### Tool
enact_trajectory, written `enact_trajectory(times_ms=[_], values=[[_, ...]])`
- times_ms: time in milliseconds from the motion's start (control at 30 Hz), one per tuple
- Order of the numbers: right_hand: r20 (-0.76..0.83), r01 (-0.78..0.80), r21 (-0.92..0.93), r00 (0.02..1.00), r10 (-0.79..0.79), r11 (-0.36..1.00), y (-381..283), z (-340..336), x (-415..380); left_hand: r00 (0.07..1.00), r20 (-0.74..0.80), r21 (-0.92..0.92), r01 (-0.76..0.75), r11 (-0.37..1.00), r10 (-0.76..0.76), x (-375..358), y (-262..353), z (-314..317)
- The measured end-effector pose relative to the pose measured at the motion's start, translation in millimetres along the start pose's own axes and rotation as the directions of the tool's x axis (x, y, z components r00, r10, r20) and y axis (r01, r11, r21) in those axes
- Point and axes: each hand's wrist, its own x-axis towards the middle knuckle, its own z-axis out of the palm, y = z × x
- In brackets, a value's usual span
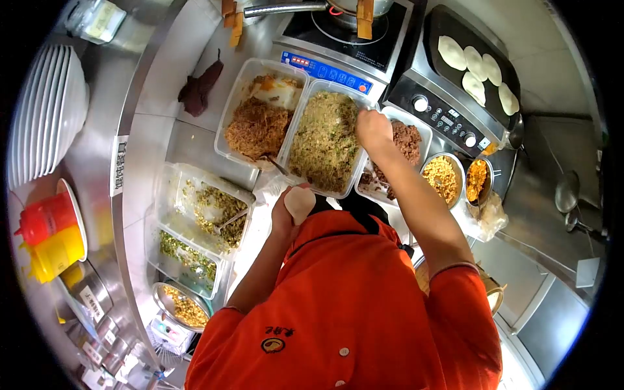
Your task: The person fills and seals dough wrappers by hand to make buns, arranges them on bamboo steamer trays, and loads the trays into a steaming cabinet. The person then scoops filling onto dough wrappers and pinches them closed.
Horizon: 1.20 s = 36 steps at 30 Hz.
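Note:
My left hand [289, 211] holds a round, pale dough wrapper [299, 204] in front of my chest, near the lower edge of the filling tubs. My right hand [375, 130] is over the right edge of the tub of greenish noodle-like filling [325, 136], with its fingers curled; whatever is in them is hidden. Left of that tub stands one with brown shredded filling [257, 128], a utensil handle leaning out of it. On the right is a tub of dark reddish crumbly filling [406, 142], partly behind my right forearm.
Pale dough rounds [475, 64] lie on a black griddle [437, 29] at upper right. Bowls of yellow bits [441, 177] and orange filling [476, 179] stand at right. Chopped-green tubs [224, 207], stacked plates [49, 117] and squeeze bottles [49, 221] are at left. An induction cooker [377, 55] holds a pot.

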Motion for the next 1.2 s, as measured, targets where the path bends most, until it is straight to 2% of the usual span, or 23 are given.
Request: enact_trajectory(times_ms=[67,133,167,267,333,367,400,433,467,500,533,633,733,767,800,833,867,933,967,1000,1067,1133,1200], values=[[0.003,0.042,-0.016,0.999,-0.041,0.999,-8.3,5.1,8.8,0.992,-0.069,0.028,-0.102,0.994,0.103,6.6,-3.4,5.7],[0.028,0.222,-0.09,0.975,-0.22,0.971,-13.8,26.7,17.3,0.99,-0.094,-0.001,-0.11,0.994,0.109,4.8,-1.3,15.9],[-0.036,0.112,0.074,0.993,-0.109,0.991,-15.4,52.5,24.0,0.992,-0.077,-0.056,-0.105,0.993,0.1,6.8,-2.3,14.9],[0.068,0.191,0.094,0.978,-0.198,0.977,-16.8,27.8,-17.1,0.995,-0.061,-0.101,-0.088,0.991,0.082,6.9,-5.5,16.5],[0.098,0.146,0.228,0.98,-0.172,0.963,-2.1,42.5,-24.6,0.995,-0.063,-0.091,-0.079,0.993,0.074,7.4,-5.7,17.9],[0.108,0.344,0.152,0.926,-0.362,0.926,7.4,53.9,-24.1,0.998,0.06,-0.133,0.003,0.991,0.005,7.3,-4.6,17.3],[-0.06,0.436,0.197,0.899,-0.433,0.878,17.1,72.5,-25.8,0.981,0.186,-0.166,0.09,0.982,-0.058,7.5,-4.4,17.4],[-0.226,0.532,0.207,0.843,-0.489,0.821,22.3,79.1,-31.0,0.981,0.186,-0.168,0.09,0.982,-0.058,3.0,-2.1,28.0],[-0.225,0.532,0.206,0.843,-0.489,0.821,27.6,84.8,-34.2,0.991,0.129,-0.225,0.07,0.972,-0.042,-1.7,-0.7,39.5],[0.009,0.218,0.632,0.957,-0.288,0.744,27.8,67.6,-41.0,0.997,0.072,-0.279,0.046,0.959,-0.027,-4.3,2.2,49.1],[0.316,-0.197,0.85,0.933,-0.174,0.488,27.1,51.0,-48.9,0.997,0.075,-0.28,0.045,0.959,-0.025,-4.0,4.6,50.9],[0.276,-0.197,0.902,0.948,-0.161,0.384,30.4,23.3,-73.9,0.999,0.044,-0.337,0.034,0.941,-0.02,1.4,16.7,52.2],[0.194,-0.133,0.936,0.968,-0.161,0.325,33.8,11.8,-96.7,0.982,0.105,-0.215,-0.134,0.967,0.159,23.0,31.4,56.8],[0.108,-0.056,0.952,0.982,-0.157,0.3,33.4,5.6,-104.4,0.946,0.218,-0.37,-0.147,0.917,0.24,39.5,30.5,55.7],[0.021,0.022,0.961,0.988,-0.15,0.275,32.1,-3.2,-112.9,0.945,0.222,-0.371,-0.146,0.917,0.241,47.2,30.4,66.4],[-0.026,0.064,0.948,0.992,-0.123,0.311,26.7,-19.6,-123.4,0.903,0.23,-0.229,-0.312,0.922,0.363,53.8,27.3,79.1],[-0.027,0.065,0.947,0.992,-0.122,0.315,20.7,-32.0,-135.3,0.884,0.281,-0.176,-0.335,0.925,0.374,63.2,29.6,86.1],[-0.166,0.143,0.842,0.986,-0.001,0.52,9.2,-46.9,-152.2,0.837,0.381,-0.077,-0.394,0.916,0.392,79.5,35.1,102.2],[-0.461,0.395,0.729,0.887,-0.026,0.559,5.2,-40.4,-151.6,0.867,0.403,-0.239,-0.21,0.948,0.294,88.0,38.8,115.2],[-0.497,0.399,0.654,0.867,-0.032,0.643,-0.5,-43.4,-155.2,0.875,0.442,-0.385,-0.012,0.923,0.195,94.3,41.5,127.2],[-0.584,0.437,0.444,0.803,-0.117,0.782,-6.4,-44.5,-152.6,0.853,0.483,-0.407,0.017,0.913,0.199,94.0,42.0,141.4],[-0.613,0.451,0.486,0.787,-0.076,0.748,-7.4,-46.4,-161.6,0.936,0.299,-0.437,-0.041,0.899,0.188,78.3,50.3,161.7],[-0.638,0.472,0.525,0.769,-0.04,0.708,-6.3,-44.1,-167.9,0.927,0.313,-0.437,-0.055,0.898,0.209,74.1,54.4,163.6]])
